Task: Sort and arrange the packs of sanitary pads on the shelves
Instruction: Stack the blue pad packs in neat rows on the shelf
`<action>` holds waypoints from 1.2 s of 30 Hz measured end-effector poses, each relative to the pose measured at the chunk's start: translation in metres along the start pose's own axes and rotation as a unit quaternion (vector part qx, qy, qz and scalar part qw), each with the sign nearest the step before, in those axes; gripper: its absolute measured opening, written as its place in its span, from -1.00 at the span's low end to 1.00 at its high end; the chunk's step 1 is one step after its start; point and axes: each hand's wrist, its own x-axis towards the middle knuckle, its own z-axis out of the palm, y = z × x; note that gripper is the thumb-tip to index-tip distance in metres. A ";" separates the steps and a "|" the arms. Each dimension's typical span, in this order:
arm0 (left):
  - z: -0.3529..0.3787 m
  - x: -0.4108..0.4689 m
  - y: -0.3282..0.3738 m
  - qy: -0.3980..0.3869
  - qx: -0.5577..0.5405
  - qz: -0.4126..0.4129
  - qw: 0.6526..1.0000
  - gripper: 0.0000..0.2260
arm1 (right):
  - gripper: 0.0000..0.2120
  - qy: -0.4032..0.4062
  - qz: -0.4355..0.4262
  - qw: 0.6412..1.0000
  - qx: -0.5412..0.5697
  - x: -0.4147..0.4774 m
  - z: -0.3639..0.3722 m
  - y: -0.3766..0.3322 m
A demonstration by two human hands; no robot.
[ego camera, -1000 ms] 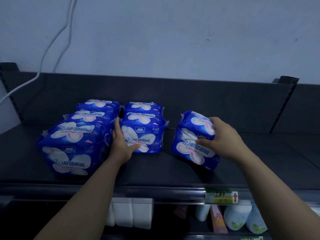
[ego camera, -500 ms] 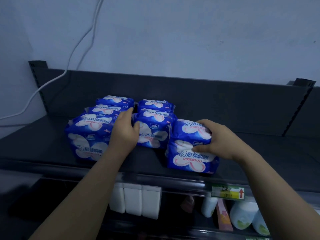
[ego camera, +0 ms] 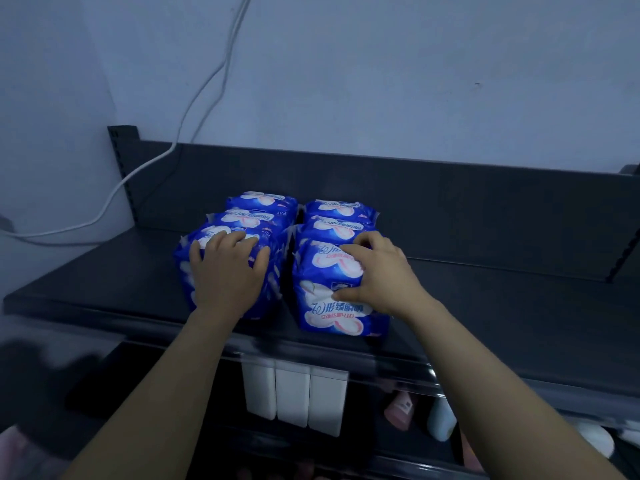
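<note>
On the top shelf (ego camera: 485, 306), blue pad packs (ego camera: 263, 204) stood in two rows; left grip (ego camera: 227, 271) curled over front-left pack (ego camera: 183, 271), right grip (ego camera: 384, 275) clasped front-right pack (ego camera: 332, 306), near the shelf's front edge. Risk: uneven push could skew rows or tip that pack off.

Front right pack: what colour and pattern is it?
The front right pack is blue with white-pink petal shapes; head view.

Two rows of packs (ego camera: 341, 207) side by side on the shelf (ego camera: 502, 306).
The left hand (ego camera: 227, 271) holds the front-left pack (ego camera: 272, 285), the right hand (ego camera: 384, 271) the front-right pack (ego camera: 332, 299); two more behind each.
</note>
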 end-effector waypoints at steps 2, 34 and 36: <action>0.004 -0.002 -0.001 0.001 -0.003 -0.002 1.000 -0.70 | -0.18 0.020 0.006 1.000 -0.011 -0.005 0.001 -0.001; -0.016 -0.015 0.036 -0.019 -0.048 -0.013 0.999 -0.74 | -0.16 0.041 0.012 0.993 0.114 -0.027 0.003 0.021; -0.022 -0.025 0.045 -0.021 -0.056 -0.009 0.998 -0.74 | -0.24 0.053 -0.006 0.993 0.103 -0.033 -0.002 0.022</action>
